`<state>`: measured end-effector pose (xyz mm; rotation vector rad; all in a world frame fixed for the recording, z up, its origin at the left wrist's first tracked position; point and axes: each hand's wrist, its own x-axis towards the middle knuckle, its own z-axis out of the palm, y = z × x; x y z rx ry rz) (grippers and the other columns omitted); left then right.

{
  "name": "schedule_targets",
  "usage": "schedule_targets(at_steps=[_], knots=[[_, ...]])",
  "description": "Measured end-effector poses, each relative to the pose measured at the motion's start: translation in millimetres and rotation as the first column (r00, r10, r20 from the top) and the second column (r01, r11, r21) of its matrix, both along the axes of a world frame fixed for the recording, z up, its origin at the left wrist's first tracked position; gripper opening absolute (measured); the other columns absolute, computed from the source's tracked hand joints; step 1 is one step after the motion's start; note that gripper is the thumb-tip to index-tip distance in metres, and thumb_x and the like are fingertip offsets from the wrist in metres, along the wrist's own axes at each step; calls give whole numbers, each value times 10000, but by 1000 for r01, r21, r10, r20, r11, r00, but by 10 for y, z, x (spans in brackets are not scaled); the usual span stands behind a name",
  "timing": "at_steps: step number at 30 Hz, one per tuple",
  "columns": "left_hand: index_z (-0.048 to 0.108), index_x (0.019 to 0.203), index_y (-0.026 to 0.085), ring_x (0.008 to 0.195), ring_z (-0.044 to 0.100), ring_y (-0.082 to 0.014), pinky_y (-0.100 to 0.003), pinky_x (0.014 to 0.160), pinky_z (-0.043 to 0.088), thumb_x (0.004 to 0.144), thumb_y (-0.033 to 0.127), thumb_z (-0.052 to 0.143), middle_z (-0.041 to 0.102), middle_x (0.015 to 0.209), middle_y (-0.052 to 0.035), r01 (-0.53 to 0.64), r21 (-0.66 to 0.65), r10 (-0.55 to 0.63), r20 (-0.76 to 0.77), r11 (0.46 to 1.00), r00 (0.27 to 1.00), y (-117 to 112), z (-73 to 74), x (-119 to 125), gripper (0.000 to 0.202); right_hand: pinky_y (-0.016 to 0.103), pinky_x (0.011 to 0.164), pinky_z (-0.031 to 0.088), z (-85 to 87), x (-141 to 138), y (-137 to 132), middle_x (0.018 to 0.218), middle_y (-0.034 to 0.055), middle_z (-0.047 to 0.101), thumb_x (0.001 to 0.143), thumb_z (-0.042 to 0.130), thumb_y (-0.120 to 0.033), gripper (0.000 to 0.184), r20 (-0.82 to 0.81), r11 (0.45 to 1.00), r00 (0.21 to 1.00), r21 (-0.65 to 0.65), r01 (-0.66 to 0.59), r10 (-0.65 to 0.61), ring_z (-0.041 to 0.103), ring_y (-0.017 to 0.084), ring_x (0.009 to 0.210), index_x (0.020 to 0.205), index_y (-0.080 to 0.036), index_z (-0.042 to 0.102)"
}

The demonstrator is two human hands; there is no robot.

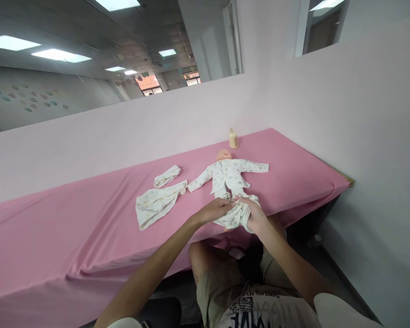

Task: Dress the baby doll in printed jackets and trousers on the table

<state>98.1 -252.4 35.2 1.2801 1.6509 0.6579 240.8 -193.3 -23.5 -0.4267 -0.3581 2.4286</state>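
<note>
Left hand (214, 210) and right hand (257, 217) both pinch the bunched garment (238, 216) over the doll's (224, 155) legs.
The doll lies lengthwise, head far, legs near; the garment sits between the hands at the near edge, the pink surface (102, 209) running longest leftward.

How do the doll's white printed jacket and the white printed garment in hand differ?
The white printed cloth jacket lies spread on the pinkish doll; the white printed cloth garment is bunched at its legs. The jacket's sleeves lie outstretched, free; left hand and right hand grip the garment. Both are white with small prints.
</note>
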Motion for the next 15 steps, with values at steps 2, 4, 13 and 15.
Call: schedule_targets(at_steps=[2, 4, 13, 15], knots=[[606, 693, 144, 545, 418, -94, -239, 506, 300, 794, 566, 625, 525, 624, -1, -100, 33, 98, 63, 994, 993, 66, -24, -63, 434, 262, 677, 585, -2, 12, -28, 715, 32, 706, 649, 735, -63, 165, 55, 999, 997, -15, 48, -47, 698, 173, 724, 764, -143, 648], [638, 795, 134, 698, 552, -140, -254, 630, 422, 827, 472, 607, 618, 781, -51, -217, 101, 204, 124, 971, 971, 179, -58, -82, 341, 267, 679, 587, -11, 13, -96, 711, 34, 708, 650, 706, -24, 172, 100, 996, 992, -23, 81, -79, 692, 168, 696, 756, -147, 650], [465, 547, 205, 875, 605, -307, -302, 694, 400, 623, 225, 773, 523, 574, -34, -243, 115, 267, -281, 963, 922, 852, -171, 189, 318, 344, 694, 595, -95, -63, -268, 675, 4, 696, 625, 634, -21, 314, 113, 996, 990, 3, 86, -86, 715, 239, 798, 877, -207, 644], [505, 596, 198, 1011, 589, -357, -303, 731, 407, 554, 149, 789, 585, 644, -60, -262, 98, 279, -259, 960, 925, 922, -177, 186, 292, 337, 695, 592, -104, -44, -250, 678, 13, 696, 624, 644, -38, 302, 115, 998, 992, 16, 58, -60, 714, 234, 791, 880, -197, 636]])
